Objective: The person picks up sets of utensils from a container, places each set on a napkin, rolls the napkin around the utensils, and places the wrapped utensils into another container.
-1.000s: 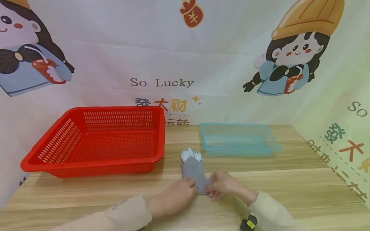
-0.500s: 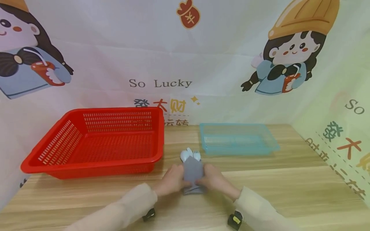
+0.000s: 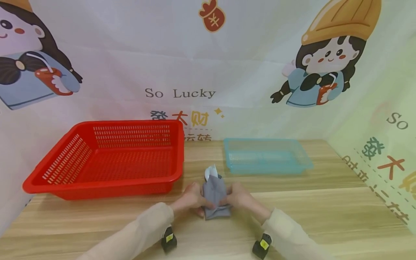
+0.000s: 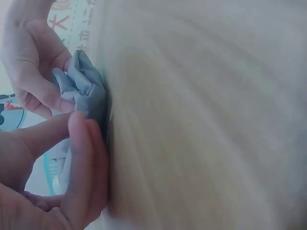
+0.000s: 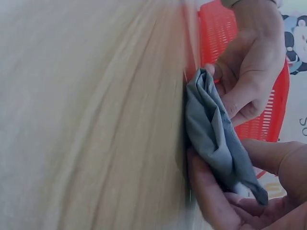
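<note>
A grey cloth napkin (image 3: 214,191) is wrapped around white cutlery on the table. Fork tines and a rounded spoon head (image 3: 208,174) stick out of its far end. My left hand (image 3: 191,198) grips the bundle's left side, thumb on top. On the opposite side my right hand (image 3: 239,196) holds it the same way. The left wrist view shows the napkin (image 4: 88,91) bunched between the fingers of both hands. Folds of the napkin (image 5: 211,120) face the right wrist camera, slightly off the wood. The cutlery handles are hidden inside the cloth.
A large red plastic basket (image 3: 107,186) stands at the left of the wooden table (image 3: 292,216). Behind the bundle to the right is a light blue tray basket (image 3: 269,169). A printed cloth backdrop (image 3: 182,57) closes off the back.
Both hands moved from the napkin's near end up to its sides and now grip it. The bundle has narrowed and turned, and the fork and spoon tips have shifted closer together.
</note>
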`<state>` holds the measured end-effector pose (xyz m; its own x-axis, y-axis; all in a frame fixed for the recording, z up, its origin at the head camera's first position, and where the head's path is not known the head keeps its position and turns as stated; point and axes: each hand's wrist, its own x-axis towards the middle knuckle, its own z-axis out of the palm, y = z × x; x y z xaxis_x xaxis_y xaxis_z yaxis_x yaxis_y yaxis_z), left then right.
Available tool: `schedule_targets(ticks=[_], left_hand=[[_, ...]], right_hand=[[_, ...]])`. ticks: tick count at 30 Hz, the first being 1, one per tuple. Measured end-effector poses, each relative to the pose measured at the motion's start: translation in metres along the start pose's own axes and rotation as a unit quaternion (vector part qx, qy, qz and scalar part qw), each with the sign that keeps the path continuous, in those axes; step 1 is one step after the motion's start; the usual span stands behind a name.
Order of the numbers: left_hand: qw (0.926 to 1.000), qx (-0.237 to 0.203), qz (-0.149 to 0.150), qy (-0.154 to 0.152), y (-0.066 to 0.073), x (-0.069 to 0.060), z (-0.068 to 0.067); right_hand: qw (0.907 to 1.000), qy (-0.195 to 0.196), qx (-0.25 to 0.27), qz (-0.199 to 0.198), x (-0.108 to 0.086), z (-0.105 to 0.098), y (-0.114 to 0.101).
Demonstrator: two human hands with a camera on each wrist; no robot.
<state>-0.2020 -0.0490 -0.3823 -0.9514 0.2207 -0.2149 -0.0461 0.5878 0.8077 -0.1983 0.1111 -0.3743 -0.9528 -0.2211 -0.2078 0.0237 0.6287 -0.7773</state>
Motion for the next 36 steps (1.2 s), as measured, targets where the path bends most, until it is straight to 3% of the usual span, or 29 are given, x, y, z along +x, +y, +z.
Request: schedule_targets(ticks=[10,16,21,28,36], left_hand=[[0.9970,-0.071,-0.031,0.006,-0.001,-0.008,0.003],[0.9913,-0.129,-0.026,0.008,-0.005,-0.011,0.001],[0.9870,-0.156,0.019,0.035,-0.002,-0.012,-0.001],[0.9767,-0.184,0.082,0.073,0.012,-0.013,-0.011],[0.9616,-0.224,0.132,0.089,0.020,-0.014,-0.015]], right_hand=[[0.9945,-0.036,0.098,-0.002,-0.001,0.001,0.009],[0.9887,-0.037,0.145,-0.013,-0.004,0.002,0.013],[0.9848,0.012,0.170,-0.033,-0.006,-0.001,0.009],[0.9643,0.004,0.254,-0.072,-0.011,-0.016,-0.003],[0.9632,0.036,0.253,-0.082,-0.016,-0.023,-0.017]])
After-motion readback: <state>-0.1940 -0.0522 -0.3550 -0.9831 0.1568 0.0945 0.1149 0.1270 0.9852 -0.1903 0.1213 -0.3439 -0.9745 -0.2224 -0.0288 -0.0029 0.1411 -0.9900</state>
